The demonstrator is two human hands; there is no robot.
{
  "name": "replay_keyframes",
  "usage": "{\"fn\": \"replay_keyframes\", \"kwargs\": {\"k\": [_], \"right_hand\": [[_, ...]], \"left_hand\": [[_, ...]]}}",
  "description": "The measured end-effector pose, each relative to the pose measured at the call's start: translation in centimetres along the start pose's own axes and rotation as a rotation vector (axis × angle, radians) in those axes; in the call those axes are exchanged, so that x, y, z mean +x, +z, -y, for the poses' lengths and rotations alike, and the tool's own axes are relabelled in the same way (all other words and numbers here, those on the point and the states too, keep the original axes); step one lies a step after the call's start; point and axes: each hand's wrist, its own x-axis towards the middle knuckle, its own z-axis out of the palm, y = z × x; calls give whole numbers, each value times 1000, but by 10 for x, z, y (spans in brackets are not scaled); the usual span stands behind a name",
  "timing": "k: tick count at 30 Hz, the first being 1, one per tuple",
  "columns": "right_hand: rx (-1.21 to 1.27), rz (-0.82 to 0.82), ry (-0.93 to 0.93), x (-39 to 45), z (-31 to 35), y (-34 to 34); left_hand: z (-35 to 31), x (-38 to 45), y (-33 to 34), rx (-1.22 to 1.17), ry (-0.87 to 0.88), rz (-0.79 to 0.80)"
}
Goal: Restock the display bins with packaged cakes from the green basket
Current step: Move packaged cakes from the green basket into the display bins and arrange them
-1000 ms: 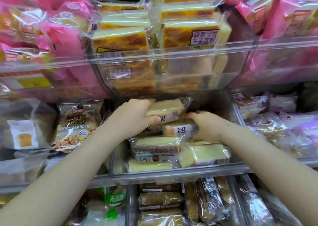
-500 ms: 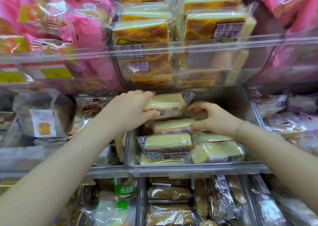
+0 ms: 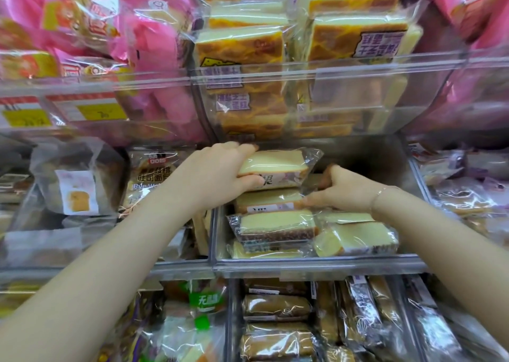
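Two bare arms reach into a clear bin (image 3: 316,262) at the centre of a shop shelf. The left hand (image 3: 217,174) grips a wrapped cake (image 3: 275,168) by its end, on top of the stack (image 3: 272,224). At three o'clock of it, the right hand (image 3: 341,190) pinches the wrapper of the cake below (image 3: 268,200).

Tiered shelving of clear plastic bins (image 3: 316,264), 3 rows visible.
Top row: pink packaged goods (image 3: 154,39); stacked marbled orange-brown cake slabs in clear wrap (image 3: 242,50).
Middle row: pale yellow wrapped cake slices (image 3: 275,224); brown rye-walnut bread bag (image 3: 150,177).
Bottom row: brown wrapped cake bars (image 3: 275,308).
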Motion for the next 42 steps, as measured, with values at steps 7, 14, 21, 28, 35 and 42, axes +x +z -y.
{"fn": "replay_keyframes", "kwargs": {"k": [7, 14, 21, 28, 35, 42], "right_hand": [[-111, 124, -72, -19, 6, 19], [414, -106, -82, -30, -6, -20], [-17, -807, -111, -55, -18, -70], [91, -799, -52, -45, -28, -54], [322, -787, -146, -39, -38, -48], [931, -426, -79, -39, -42, -39]], "left_hand": [[-4, 0, 0, 6, -5, -7], [-3, -26, -10, -146, -3, -57], [-3, -56, -20, -172, -11, -74], [-28, -40, -3, -88, 87, 203], [-42, -34, 38, 354, 119, 246], [-37, -38, 27, -57, -26, 115]]}}
